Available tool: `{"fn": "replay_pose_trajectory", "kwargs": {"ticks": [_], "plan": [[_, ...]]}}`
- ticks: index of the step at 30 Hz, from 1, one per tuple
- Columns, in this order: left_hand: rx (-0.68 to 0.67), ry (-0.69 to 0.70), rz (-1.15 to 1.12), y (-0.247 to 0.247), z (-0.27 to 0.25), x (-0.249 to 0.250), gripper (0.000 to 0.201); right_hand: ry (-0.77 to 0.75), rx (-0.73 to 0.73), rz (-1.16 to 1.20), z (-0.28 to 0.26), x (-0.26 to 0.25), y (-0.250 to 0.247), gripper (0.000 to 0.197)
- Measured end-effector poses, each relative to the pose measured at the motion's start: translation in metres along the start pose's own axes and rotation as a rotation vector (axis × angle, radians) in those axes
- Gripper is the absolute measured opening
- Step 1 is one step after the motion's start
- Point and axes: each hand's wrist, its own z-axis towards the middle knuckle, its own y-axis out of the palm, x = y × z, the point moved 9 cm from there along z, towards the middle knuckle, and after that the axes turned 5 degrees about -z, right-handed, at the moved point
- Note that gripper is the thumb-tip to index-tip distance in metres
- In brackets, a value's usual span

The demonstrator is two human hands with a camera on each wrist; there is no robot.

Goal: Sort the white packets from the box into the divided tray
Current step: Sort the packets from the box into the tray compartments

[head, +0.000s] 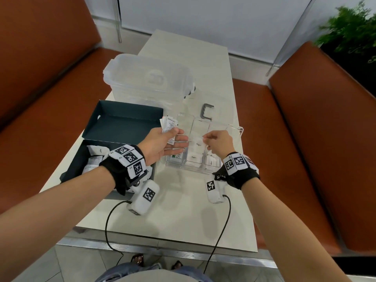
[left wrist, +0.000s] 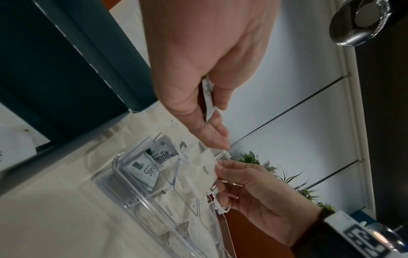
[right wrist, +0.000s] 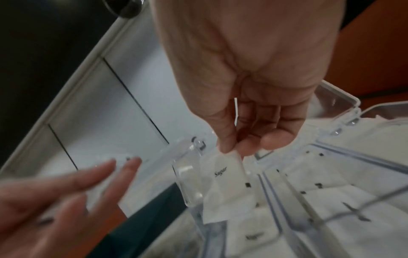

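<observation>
My left hand (head: 180, 137) hovers between the dark box (head: 70, 171) and the clear divided tray (head: 241, 130), its thumb pinning a small stack of white packets (head: 169, 125) against the straight fingers. The left wrist view shows those packets (left wrist: 208, 97) edge-on in the pinch. My right hand (head: 205, 139) pinches a white "Sugar" packet (right wrist: 227, 178) by its top corner, hanging it over the tray's middle column. Stevia packets (left wrist: 154, 162) lie in the tray's near-left compartment, and more sugar packets (head: 194, 157) fill others. Several packets (head: 95, 159) remain in the box.
A large clear lidded container (head: 148, 78) stands behind the box. A grey handle (head: 206, 111) lies just beyond the tray. The box's open lid (head: 126, 123) stands up at the back. Orange benches flank the narrow table (head: 183, 210), and cables hang from both wrists.
</observation>
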Motion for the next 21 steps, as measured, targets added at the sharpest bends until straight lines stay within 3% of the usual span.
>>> {"fn": "replay_pose_trajectory", "kwargs": {"ticks": [3,7,21], "plan": [[0.002,0.001,0.004,0.002,-0.001,0.0,0.023,-0.027,-0.015,-0.152,0.0,0.002,0.013,0.014],[0.011,0.003,0.007,0.002,-0.002,0.002,0.024,-0.03,-0.086,-0.234,0.001,0.004,0.028,0.016],[-0.002,0.02,0.013,0.005,0.001,0.014,0.024,-0.169,-0.123,-0.527,-0.005,-0.006,0.041,0.024]]}}
